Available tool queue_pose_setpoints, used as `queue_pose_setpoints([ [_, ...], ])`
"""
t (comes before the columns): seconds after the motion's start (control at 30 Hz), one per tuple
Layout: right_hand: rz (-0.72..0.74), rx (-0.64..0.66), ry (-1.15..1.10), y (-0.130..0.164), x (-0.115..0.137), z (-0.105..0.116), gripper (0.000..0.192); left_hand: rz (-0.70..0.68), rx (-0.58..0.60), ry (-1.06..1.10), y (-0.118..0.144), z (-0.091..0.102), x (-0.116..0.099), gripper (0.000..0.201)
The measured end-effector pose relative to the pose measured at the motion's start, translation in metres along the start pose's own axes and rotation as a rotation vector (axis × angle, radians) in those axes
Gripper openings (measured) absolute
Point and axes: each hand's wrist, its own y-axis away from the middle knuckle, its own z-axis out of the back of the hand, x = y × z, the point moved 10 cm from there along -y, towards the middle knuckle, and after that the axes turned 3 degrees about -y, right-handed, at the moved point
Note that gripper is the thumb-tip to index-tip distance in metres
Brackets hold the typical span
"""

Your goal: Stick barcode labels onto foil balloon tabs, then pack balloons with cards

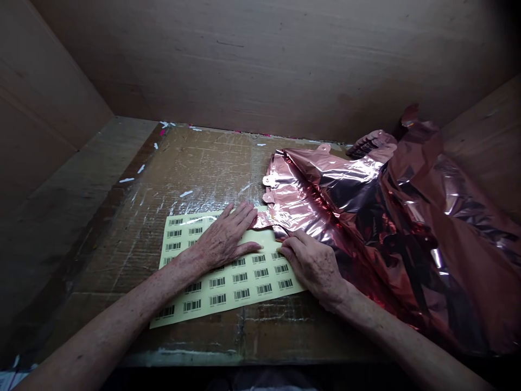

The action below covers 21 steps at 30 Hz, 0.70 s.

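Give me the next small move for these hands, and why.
I'd probably press the left hand lightly onto the end of the foil tab: its fingertips are already there, the tab lies over the barcode sheet, and the right hand is at the pink foil's near edge.

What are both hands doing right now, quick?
Left hand: open, laid over the barcode sheet, fingertips at a foil tab.
Right hand: fingers curled beside the pink foil; can't tell if it's gripping anything.
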Motion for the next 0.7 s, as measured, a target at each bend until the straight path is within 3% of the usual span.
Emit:
queue_pose_setpoints([
  [0.13,-0.055,0.089,-0.136,-0.002,-0.01,-0.002,0.016,0.005,0.002,0.008,-0.001,0.0,0.0,0.078],
  [0.33,-0.196,0.161,-0.365,-0.019,-0.037,0.022,0.023,0.027,0.054,0.042,0.001,-0.001,0.003,0.08],
  [0.43,-0.178,0.141,-0.332,-0.034,-0.048,0.032,0.025,0.031,0.039,0.087,-0.002,0.01,0.0,0.075],
  [0.6,-0.072,0.052,-0.138,-0.061,-0.06,0.037,0.022,0.043,-0.168,0.135,-0.025,0.039,-0.018,0.043],
  [0.7,-0.054,0.064,0.001,-0.072,-0.059,0.031,0.02,-0.004,-0.197,0.143,-0.04,0.033,-0.031,0.024],
])
